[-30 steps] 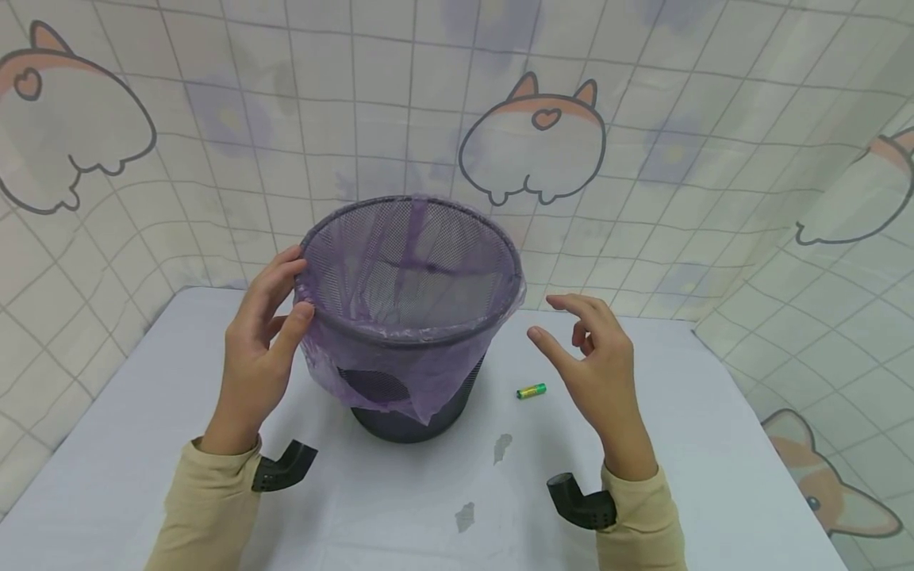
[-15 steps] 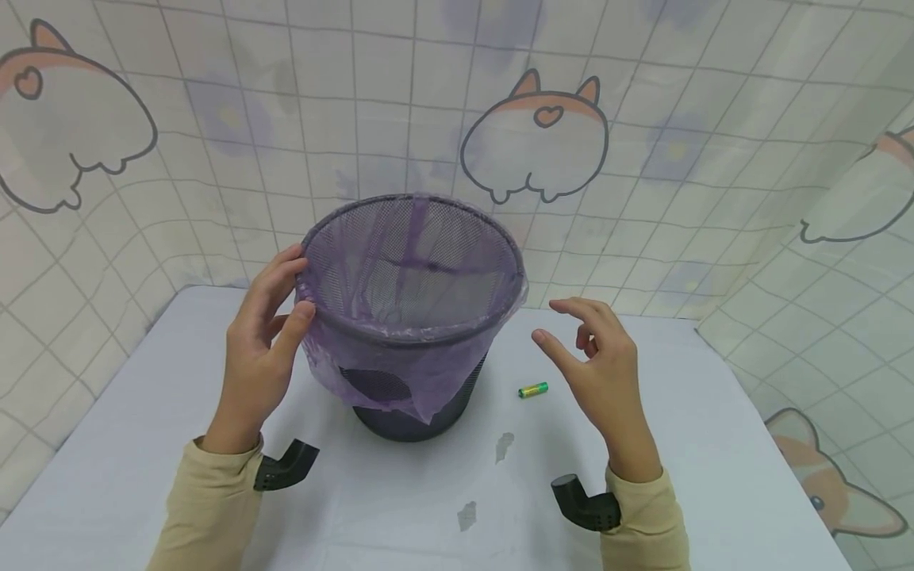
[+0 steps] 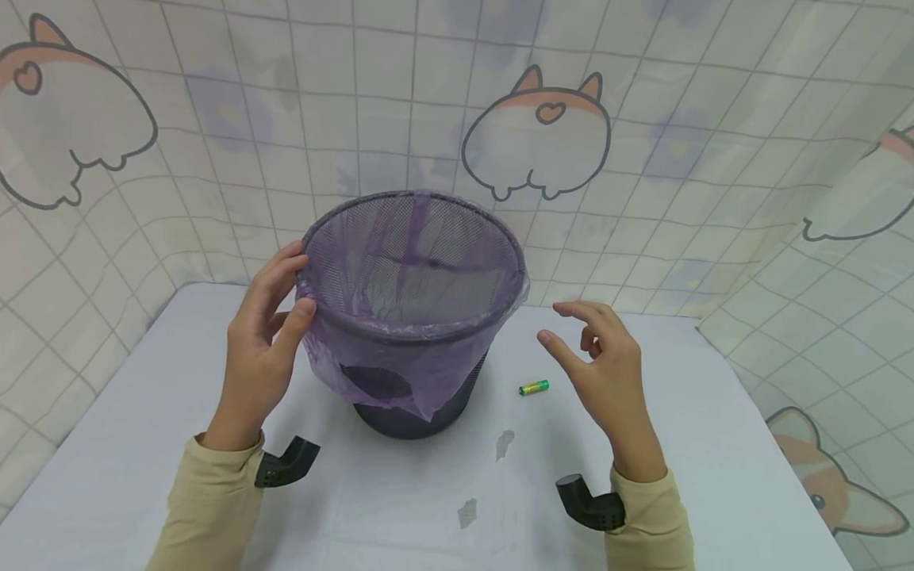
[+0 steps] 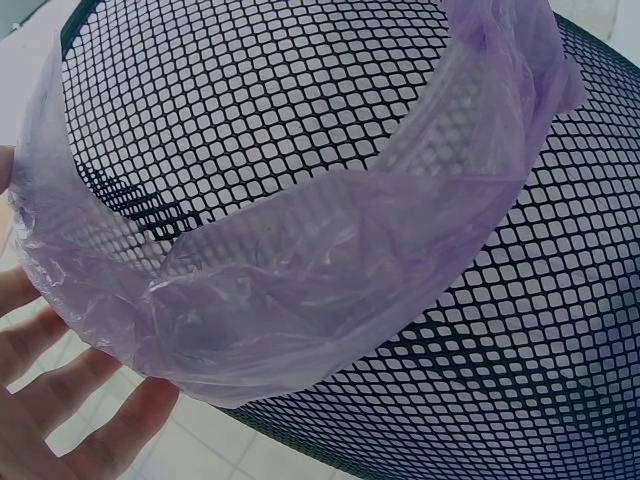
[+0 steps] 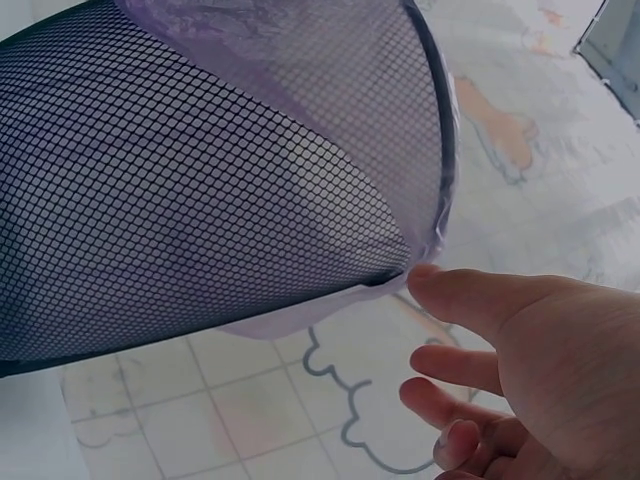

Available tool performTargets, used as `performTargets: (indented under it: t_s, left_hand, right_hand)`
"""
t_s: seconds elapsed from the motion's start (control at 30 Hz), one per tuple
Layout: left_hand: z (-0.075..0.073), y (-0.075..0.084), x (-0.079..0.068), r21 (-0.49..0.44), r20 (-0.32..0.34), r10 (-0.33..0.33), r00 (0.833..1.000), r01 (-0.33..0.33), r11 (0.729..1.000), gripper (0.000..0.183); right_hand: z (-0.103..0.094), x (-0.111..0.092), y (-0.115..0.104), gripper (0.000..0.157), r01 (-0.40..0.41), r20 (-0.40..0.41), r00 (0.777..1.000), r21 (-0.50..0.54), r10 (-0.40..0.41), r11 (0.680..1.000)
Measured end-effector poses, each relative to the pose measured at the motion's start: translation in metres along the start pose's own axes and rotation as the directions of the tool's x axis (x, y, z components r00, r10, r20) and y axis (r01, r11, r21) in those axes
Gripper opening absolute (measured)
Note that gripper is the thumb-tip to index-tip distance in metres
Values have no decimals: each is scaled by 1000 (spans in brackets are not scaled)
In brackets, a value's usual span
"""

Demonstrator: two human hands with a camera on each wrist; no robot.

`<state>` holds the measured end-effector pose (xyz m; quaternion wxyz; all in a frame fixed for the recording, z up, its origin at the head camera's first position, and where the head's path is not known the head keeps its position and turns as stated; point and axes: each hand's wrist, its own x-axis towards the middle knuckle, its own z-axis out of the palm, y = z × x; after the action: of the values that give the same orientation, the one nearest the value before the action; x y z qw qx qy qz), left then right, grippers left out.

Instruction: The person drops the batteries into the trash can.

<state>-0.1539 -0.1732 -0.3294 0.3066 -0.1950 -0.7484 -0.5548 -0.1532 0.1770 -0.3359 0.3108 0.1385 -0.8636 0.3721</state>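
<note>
A black mesh wastebasket (image 3: pixel 421 416) stands upright on the white table. It is lined with a thin purple bin bag (image 3: pixel 428 373), whose edge is folded outward over the rim and hangs down outside. My left hand (image 3: pixel 260 349) rests against the left side of the rim; in the left wrist view its fingertips (image 4: pixel 150 400) touch the folded bag. My right hand (image 3: pixel 600 365) hovers to the right of the basket, apart from it in the head view, thumb and forefinger spread and nothing between them. A small green and yellow battery (image 3: pixel 533 388) lies on the table between the basket and that hand.
Two small grey patches (image 3: pixel 504 445) mark the white table (image 3: pixel 385 515) in front of the basket. Behind and at both sides hangs a gridded sheet (image 3: pixel 371 103) printed with corgi pictures. Black curved devices (image 3: pixel 289 462) are strapped to both wrists.
My right hand has drifted very slightly right and down, away from the basket. The left hand stays at the rim, and the battery and basket keep their places.
</note>
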Motion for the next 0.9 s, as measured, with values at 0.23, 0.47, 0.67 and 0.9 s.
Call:
performTargets:
  t_s: [0.23,0.47,0.67,0.9]
  left_hand:
    - [0,-1,0,-4,-4,-7,1000,7,1000,42]
    - [0,-2,0,-7,0,-18,1000,18,1000,43]
    - [0,-3,0,-8,-2,-10,1000,10,1000,43]
    - [0,-3,-1,-13,-1,-14,1000,14,1000,43]
  right_hand:
    - [-1,-1,3,36,3,-2,1000,-2,-3,1000]
    - [0,-2,6,36,-24,9,1000,-12,24,1000]
    - [0,-4,8,36,-46,18,999,-11,46,999]
    - [1,-6,12,35,-51,23,998,-20,52,998]
